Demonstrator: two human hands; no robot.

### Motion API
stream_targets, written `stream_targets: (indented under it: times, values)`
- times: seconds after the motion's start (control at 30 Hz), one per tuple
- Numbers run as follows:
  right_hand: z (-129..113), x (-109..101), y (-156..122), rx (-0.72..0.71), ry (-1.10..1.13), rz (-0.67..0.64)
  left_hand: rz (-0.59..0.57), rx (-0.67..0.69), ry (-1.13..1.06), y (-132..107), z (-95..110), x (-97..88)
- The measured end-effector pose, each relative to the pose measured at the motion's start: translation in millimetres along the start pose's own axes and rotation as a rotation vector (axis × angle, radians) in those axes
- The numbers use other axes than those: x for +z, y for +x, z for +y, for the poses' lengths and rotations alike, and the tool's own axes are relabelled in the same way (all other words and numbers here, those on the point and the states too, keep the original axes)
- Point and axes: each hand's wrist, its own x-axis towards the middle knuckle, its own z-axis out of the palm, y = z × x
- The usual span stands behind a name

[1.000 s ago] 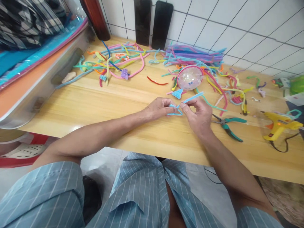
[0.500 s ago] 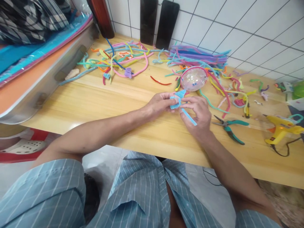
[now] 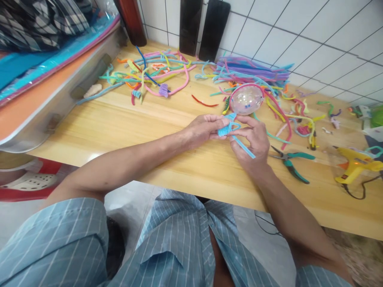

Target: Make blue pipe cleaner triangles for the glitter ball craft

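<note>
A light-blue fuzzy coil, wound in close ridges, is pinched in the left hand's grip. 1 open loop sticks out toward the right hand's fingers. 1 straight light-blue strip slants toward the wearer across that hand; fingers hide its upper end.

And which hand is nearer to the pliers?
Right. The right hand is just left of the pliers; the left hand is farther left, beyond the right hand.
</note>
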Motion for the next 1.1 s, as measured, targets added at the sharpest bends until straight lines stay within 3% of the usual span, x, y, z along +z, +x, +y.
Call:
stream_targets:
  times: [0.2,0.4,0.5,0.63,0.73,0.87,1.1]
  values:
    - [-3,0,1,0.000,0.021,-0.027,0.019,0.040,0.095,-2,-2,-0.8]
    - [2,0,1,-0.106,0.003,-0.009,0.062,0.051,0.092,-4,-1,2.8]
    - [5,-2,2,-0.076,0.004,-0.007,0.087,0.059,0.079,-4,0,3.8]
    - [4,-6,5,0.077,0.071,0.015,0.105,0.111,0.128,-2,0,1.8]
    - [1,-7,9,0.310,0.275,0.041,0.126,0.154,0.221,-2,0,-0.1]
    - [-5,-4,13,0.618,0.567,-0.099,0.097,0.205,0.261,-4,-4,0.2]
    - [-11,2,14,0.728,0.606,-0.110,0.020,0.225,0.262,-2,-12,1.5]
